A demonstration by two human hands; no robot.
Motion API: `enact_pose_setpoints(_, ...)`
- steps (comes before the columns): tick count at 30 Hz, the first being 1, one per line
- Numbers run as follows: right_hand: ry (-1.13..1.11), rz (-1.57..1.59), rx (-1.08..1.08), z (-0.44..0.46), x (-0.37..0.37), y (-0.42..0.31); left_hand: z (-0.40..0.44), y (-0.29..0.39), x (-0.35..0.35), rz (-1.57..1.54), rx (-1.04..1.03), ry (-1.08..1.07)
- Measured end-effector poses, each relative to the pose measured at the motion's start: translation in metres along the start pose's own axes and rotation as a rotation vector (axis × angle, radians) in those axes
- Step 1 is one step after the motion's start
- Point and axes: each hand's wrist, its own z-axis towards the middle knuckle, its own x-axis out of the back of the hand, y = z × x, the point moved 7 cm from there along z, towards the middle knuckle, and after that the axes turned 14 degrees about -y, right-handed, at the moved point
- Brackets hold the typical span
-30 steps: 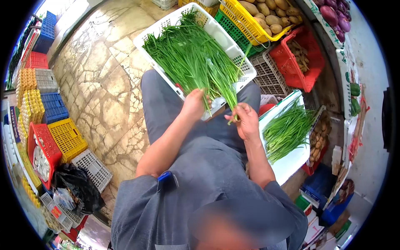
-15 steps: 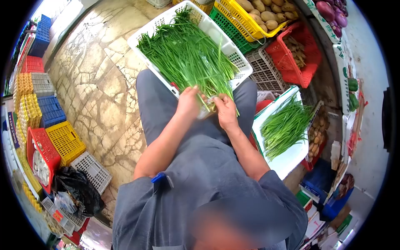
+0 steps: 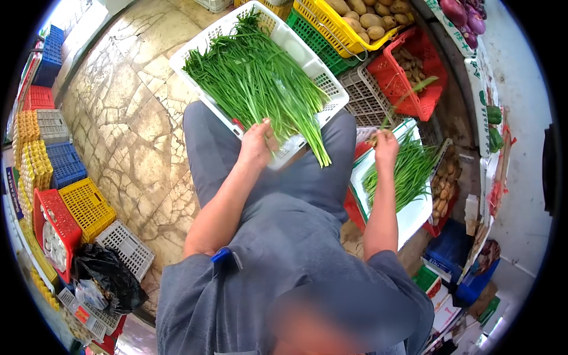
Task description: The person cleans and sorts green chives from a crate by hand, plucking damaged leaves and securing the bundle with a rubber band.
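A white basket (image 3: 177, 61) rests across the knees, filled with long green stalks (image 3: 254, 80) whose pale ends hang over its near edge. My left hand (image 3: 258, 144) is at that near edge by the stalk ends, fingers curled; what lies between them is too blurred to tell. My right hand (image 3: 384, 144) is raised to the right of the basket, closed on a few thin stalks (image 3: 405, 97) that point up and right. Below it a white tray (image 3: 408, 223) holds another pile of green stalks (image 3: 405, 171).
A yellow crate of potatoes (image 3: 370, 21), a green crate (image 3: 313, 40), a grey crate (image 3: 364, 94) and a red basket (image 3: 423, 103) stand beyond and right. Stacked crates, egg trays (image 3: 36, 163) and a black bag (image 3: 109, 275) line the left.
My right hand has moved from the stalk ends at the basket out to the right, over the tray side, with a few stalks. My left hand stays near the basket's edge.
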Motion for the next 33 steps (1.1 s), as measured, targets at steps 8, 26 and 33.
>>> enact_pose_setpoints(8,-0.24,-0.5,0.237,-0.051,-0.119,-0.072,-0.002,-0.004,-0.002,-0.002,0.01,-0.038)
enact_pose_setpoints(26,-0.094,-0.307,0.257,-0.085,-0.14,-0.109,0.001,-0.021,-0.003,0.019,0.061,-0.089)
enact_pose_setpoints(33,-0.099,-0.089,0.205,-0.099,-0.156,-0.103,-0.013,-0.03,-0.025,0.098,0.118,-0.078)
